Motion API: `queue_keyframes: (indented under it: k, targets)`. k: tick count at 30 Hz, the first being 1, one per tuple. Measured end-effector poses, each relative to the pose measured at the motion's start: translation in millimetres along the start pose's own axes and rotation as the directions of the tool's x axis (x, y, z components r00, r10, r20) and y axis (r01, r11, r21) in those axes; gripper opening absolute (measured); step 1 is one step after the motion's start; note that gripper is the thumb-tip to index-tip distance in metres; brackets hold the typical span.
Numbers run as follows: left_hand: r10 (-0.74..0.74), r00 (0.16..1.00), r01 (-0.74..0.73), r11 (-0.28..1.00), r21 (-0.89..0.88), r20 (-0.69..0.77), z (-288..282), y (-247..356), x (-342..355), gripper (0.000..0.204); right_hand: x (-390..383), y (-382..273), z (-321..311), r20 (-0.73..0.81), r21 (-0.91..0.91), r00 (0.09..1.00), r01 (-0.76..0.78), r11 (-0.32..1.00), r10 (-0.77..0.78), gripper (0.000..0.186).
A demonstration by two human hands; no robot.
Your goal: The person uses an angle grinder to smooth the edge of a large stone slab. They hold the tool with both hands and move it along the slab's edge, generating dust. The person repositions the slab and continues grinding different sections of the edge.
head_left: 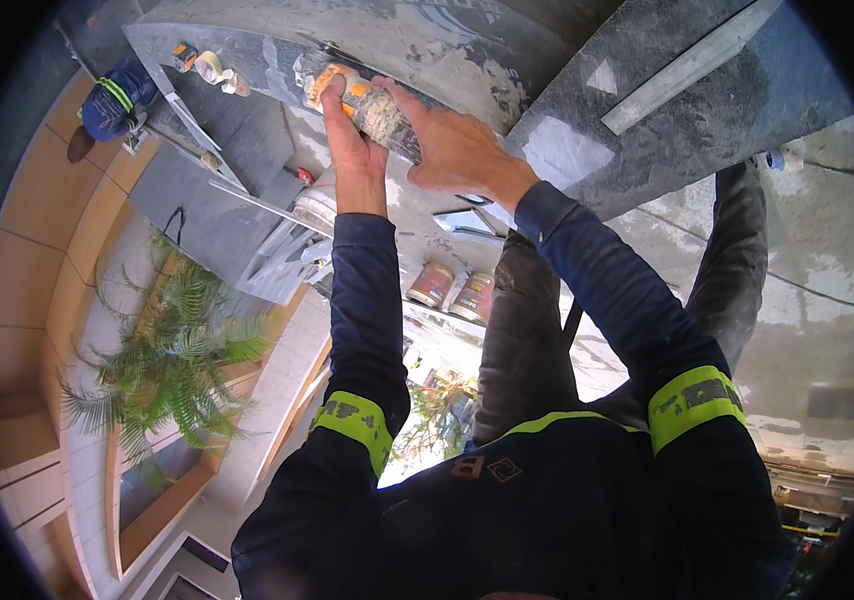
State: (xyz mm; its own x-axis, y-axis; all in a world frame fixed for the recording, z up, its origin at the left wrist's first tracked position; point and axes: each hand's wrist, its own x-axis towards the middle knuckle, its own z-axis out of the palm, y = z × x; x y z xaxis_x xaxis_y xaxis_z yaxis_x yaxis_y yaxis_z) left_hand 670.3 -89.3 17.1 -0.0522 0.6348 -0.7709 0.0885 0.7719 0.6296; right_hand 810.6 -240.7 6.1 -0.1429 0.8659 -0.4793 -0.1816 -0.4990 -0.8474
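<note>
Both my hands are closed around a dusty orange-and-grey power tool (377, 112), which looks like a small grinder or sander. My left hand (355, 150) holds it near its orange front end. Further back, my right hand (462, 150) wraps the dust-caked body. The tool lies against the edge of a curved grey slab (277, 70), and its working face is hidden. Left of it on the slab sit a tape roll (209, 68) and a small orange-and-black object (184, 56).
A long pale bar (692, 68) rests on a grey panel at right. Below my hands stand a white bucket (315, 205) and two tins, one a reddish tin (432, 284). A cable (817, 290) crosses the floor. Another person in a dark cap (112, 105) is at far left.
</note>
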Motion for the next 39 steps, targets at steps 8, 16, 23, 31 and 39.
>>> queue_keyframes:
  k: [8, 16, 23, 31, 39]
  targets:
    - [0.005, 1.0, -0.005, 1.0, 0.022, 0.029, 3.3, -0.8, -5.0, 0.042, -4.0, -0.9, -3.3, 0.012, 0.032, 1.0, 0.0, 0.999, 0.0, 0.124]
    - [0.03, 0.999, -0.03, 0.999, 0.046, 0.012, 6.4, -4.4, -9.7, 0.042, -5.6, 2.3, 0.9, -0.053, 0.021, 0.998, 0.021, 1.0, -0.02, 0.123]
    - [0.06, 0.998, -0.06, 0.998, 0.033, -0.017, 3.3, -3.9, -2.3, 0.04, 1.6, 5.3, 4.8, -0.037, 0.005, 0.999, 0.013, 1.0, -0.013, 0.122]
    - [0.022, 1.0, -0.022, 0.999, 0.032, -0.002, 4.1, -6.2, -8.3, 0.04, -4.1, 8.0, 5.0, -0.045, 0.002, 0.999, 0.004, 1.0, -0.004, 0.123]
    - [0.016, 1.0, -0.015, 0.999, 0.039, -0.016, 9.3, -9.4, -15.3, 0.043, -11.3, 10.3, 4.8, -0.078, 0.017, 0.997, 0.028, 0.999, -0.027, 0.124]
